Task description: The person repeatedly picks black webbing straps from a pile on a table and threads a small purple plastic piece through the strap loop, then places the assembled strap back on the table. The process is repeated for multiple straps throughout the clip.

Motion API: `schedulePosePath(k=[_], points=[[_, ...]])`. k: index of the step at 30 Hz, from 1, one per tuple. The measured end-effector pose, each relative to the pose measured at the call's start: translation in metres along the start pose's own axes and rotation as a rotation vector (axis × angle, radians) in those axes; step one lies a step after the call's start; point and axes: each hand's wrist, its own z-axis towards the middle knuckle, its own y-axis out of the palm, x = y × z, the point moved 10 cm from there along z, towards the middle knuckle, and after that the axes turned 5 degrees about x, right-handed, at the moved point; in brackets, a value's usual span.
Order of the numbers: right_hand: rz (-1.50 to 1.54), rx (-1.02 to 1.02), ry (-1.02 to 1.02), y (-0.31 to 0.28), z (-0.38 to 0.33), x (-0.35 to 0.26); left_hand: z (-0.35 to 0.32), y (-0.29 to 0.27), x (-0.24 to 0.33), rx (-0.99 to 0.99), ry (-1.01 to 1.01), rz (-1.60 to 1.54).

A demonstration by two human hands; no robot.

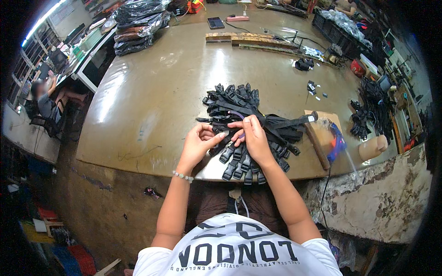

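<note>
A heap of black webbing straps with plastic buckles (248, 115) lies on the big brown table (161, 92) near its front edge. My left hand (199, 142) and my right hand (254, 137) are both over the near side of the heap. Between their fingertips they pinch a thin purple band (240, 116) that loops over a bundle of straps. My left wrist carries a bead bracelet.
A wooden block with a blue tool (336, 140) sits right of the heap. More black straps (373, 108) pile up at the far right. Wooden slats (258, 40), a phone (215, 22) and black bagged bundles (138, 23) lie at the back. A seated person (46, 99) is at left.
</note>
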Motion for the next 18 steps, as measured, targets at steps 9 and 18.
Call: schedulePosePath(k=[9,18], points=[[-0.294,-0.059,0.011,0.003,-0.008,-0.004,-0.019,-0.005,0.037,-0.065,0.385,0.686],[-0.405,-0.082,-0.074,0.006,-0.007,-0.011,-0.023,0.0,0.043,-0.085,0.461,0.67]])
